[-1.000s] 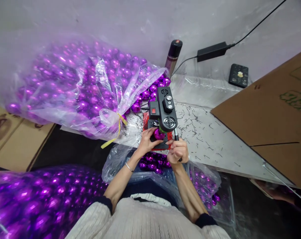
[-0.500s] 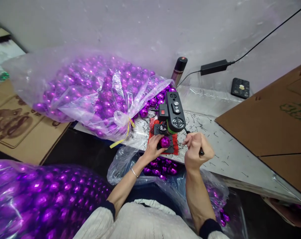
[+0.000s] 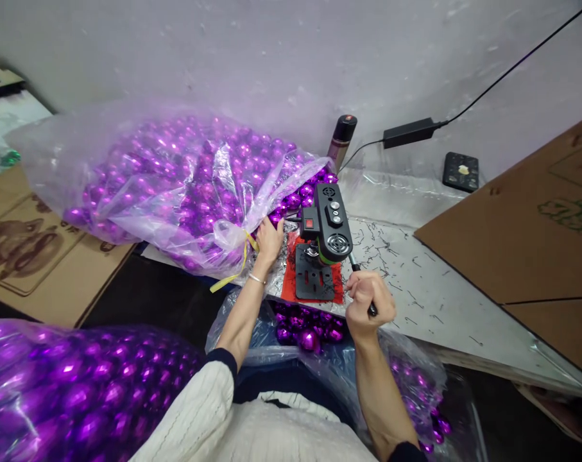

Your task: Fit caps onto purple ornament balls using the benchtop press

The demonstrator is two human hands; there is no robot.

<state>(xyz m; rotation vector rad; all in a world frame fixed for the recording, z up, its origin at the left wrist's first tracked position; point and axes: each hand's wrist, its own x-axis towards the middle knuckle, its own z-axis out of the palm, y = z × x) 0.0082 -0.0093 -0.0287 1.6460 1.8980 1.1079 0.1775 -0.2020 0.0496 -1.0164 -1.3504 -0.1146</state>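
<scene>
My right hand [image 3: 370, 301] is wrapped round the black grip [image 3: 373, 310] of a metal lever on a small black press [image 3: 333, 224]. The flat slotted base [image 3: 314, 276] of the press lies bare on a red sheet [image 3: 291, 279]. My left hand [image 3: 270, 239] is at the mouth of a clear bag [image 3: 233, 232], left of the press. Its thumb and fingers are apart, around or against a shiny purple ball [image 3: 276, 218]; the fingertips are partly hidden. Below the table edge, more purple balls [image 3: 308, 340] lie in an open plastic bag at my lap.
A spray can [image 3: 342, 140] stands behind the press. A power adapter [image 3: 409, 132] and a phone [image 3: 461, 171] are at the back right. Cardboard [image 3: 526, 256] leans at right. Small dark hooks litter the white tabletop [image 3: 416, 289]. Another ball-filled bag [image 3: 88, 385] is at lower left.
My left hand has left the press base and moved up-left to the bag's mouth. The ball it held is off the base. My right hand and lever grip have shifted slightly down and left.
</scene>
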